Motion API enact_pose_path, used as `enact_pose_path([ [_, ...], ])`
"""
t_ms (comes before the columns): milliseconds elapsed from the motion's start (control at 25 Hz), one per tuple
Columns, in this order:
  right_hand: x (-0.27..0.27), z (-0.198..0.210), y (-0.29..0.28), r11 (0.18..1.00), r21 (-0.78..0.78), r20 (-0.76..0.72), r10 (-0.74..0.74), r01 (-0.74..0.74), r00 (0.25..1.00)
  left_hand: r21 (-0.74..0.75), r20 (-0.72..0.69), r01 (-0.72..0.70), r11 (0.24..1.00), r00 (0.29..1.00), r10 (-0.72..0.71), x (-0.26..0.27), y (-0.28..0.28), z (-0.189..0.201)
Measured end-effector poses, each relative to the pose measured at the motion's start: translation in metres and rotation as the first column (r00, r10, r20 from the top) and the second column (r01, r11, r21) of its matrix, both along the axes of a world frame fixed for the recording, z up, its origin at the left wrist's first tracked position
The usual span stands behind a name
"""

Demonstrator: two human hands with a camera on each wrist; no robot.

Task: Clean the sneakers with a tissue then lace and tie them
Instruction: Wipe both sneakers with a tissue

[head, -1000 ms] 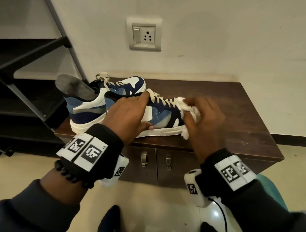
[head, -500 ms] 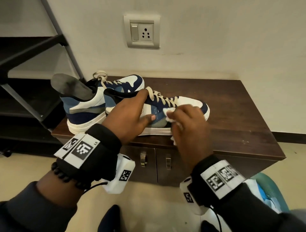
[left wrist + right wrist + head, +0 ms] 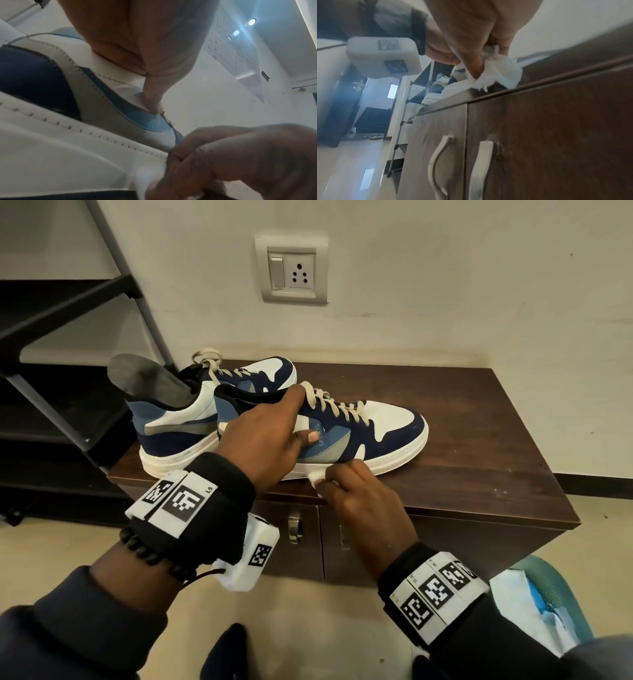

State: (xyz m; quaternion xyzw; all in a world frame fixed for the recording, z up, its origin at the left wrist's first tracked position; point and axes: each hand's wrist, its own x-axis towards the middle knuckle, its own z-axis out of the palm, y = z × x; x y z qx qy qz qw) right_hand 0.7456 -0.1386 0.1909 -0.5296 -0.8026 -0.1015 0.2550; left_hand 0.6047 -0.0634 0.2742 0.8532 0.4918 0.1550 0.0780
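On a dark wooden worktop [image 3: 479, 440] against a pale wall, the right hand [image 3: 363, 501] pinches a crumpled tissue [image 3: 501, 71], apparently against the near sneaker's [image 3: 387, 422] white sole. The left hand [image 3: 263, 440] grips its collar; the second sneaker [image 3: 178, 422] stands behind.

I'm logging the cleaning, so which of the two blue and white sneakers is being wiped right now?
The front blue and white sneaker: the left hand grips it while the right hand presses the white tissue to its sole.
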Motion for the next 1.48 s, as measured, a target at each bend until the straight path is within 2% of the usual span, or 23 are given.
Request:
enact_pose_path([
  [120,0.007,0.001,0.003,0.998,-0.024,-0.057,-0.059,0.057,0.997,0.000,0.018,0.036,0.999,0.999,-0.036,-0.002,0.002,-0.001],
  [200,0.009,0.003,0.002,0.998,-0.031,-0.069,-0.060,0.058,0.996,-0.006,0.078,0.066,0.998,0.995,-0.065,-0.005,0.004,0.000],
  [280,0.013,0.013,0.001,1.000,0.021,-0.206,-0.014,0.019,0.978,0.005,0.106,0.111,0.994,0.988,-0.111,-0.010,0.007,0.004],
  [360,0.021,0.027,0.004,0.989,0.126,-0.364,-0.032,0.083,0.931,0.048,0.030,0.137,0.989,0.990,-0.138,-0.013,0.009,0.009],
  [440,0.030,0.034,0.011,0.967,0.168,-0.455,-0.096,0.191,0.885,0.138,-0.056,0.099,0.985,0.994,-0.092,-0.011,0.008,0.010],
  [480,0.030,0.032,0.012,0.964,0.151,-0.457,-0.128,0.219,0.880,0.163,-0.065,0.074,0.984,0.996,-0.064,-0.007,0.005,0.009],
  [560,0.014,0.014,0.007,0.968,0.121,-0.305,-0.174,0.219,0.936,0.185,-0.010,0.048,0.982,0.999,-0.047,0.003,-0.003,0.002],
  [640,-0.003,-0.003,-0.005,0.990,0.087,-0.114,-0.103,0.113,0.988,0.143,0.136,0.032,0.989,0.989,-0.052,0.010,-0.008,-0.003],
  [680,-0.004,-0.003,-0.008,0.996,0.069,-0.087,-0.058,0.065,0.994,0.103,0.211,0.029,0.994,0.976,-0.050,0.012,-0.008,-0.005],
  [760,0.008,0.008,-0.004,0.988,0.130,-0.193,-0.055,0.081,0.980,0.057,0.267,0.040,0.998,0.962,-0.054,0.012,-0.005,-0.005],
  [840,0.023,0.021,0.004,0.958,0.209,-0.338,-0.116,0.194,0.934,0.042,0.256,0.059,0.997,0.964,-0.068,0.011,-0.002,-0.003],
  [880,0.026,0.023,0.006,0.952,0.207,-0.341,-0.146,0.226,0.929,0.049,0.241,0.069,0.996,0.967,-0.079,0.012,-0.001,-0.002],
  [960,0.017,0.012,0.001,0.963,0.173,-0.196,-0.174,0.208,0.965,0.076,0.176,0.055,0.996,0.982,-0.068,0.014,0.001,-0.001],
  [1040,0.007,0.003,-0.006,0.987,0.125,-0.084,-0.093,0.103,0.992,0.102,0.108,0.020,0.995,0.994,-0.031,0.014,0.003,0.000],
  [1120,0.016,0.015,-0.005,0.991,0.124,-0.116,-0.041,0.055,0.992,0.109,0.084,-0.011,0.994,0.996,0.002,0.014,0.002,0.000],
  [1240,0.032,0.030,0.005,0.958,0.223,-0.303,-0.106,0.179,0.947,0.138,0.129,-0.030,0.990,0.992,0.012,0.017,-0.003,-0.004],
  [1360,0.021,0.010,0.002,0.958,0.209,-0.171,-0.161,0.196,0.972,0.105,0.159,-0.037,0.994,0.987,0.020,0.020,-0.006,-0.007],
  [1480,0.021,-0.002,-0.003,0.977,0.189,-0.109,-0.074,0.094,0.991,0.069,0.184,-0.028,0.997,0.983,0.015,0.019,-0.004,-0.008],
])
